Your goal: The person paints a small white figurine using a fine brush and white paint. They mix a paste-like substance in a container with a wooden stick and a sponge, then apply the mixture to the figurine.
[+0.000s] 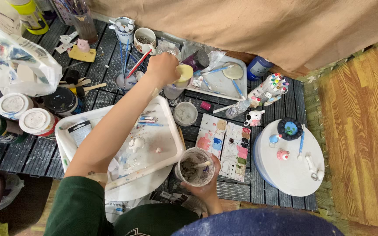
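Note:
My left hand (162, 67) reaches far over the table, fingers closed on the yellow lid (183, 73) of a small clear jar (173, 91). Close to my body, my right hand (206, 185) grips a clear plastic cup (194, 166) from below; the cup holds grey paste with a wooden stick standing in it. Under my left forearm lies a white tray (167, 144) smeared with paint, with a small white figurine (136, 143) on it. A paint-stained palette (224, 144) lies just right of the cup.
A round white board (292, 172) with small painted figures sits at the right. Paint tubs (36, 121), a white plastic bag (18, 61), a water cup with brushes (125, 81), a second white tray (222, 81) and a marker stand (270, 87) crowd the dark slatted table (281, 199).

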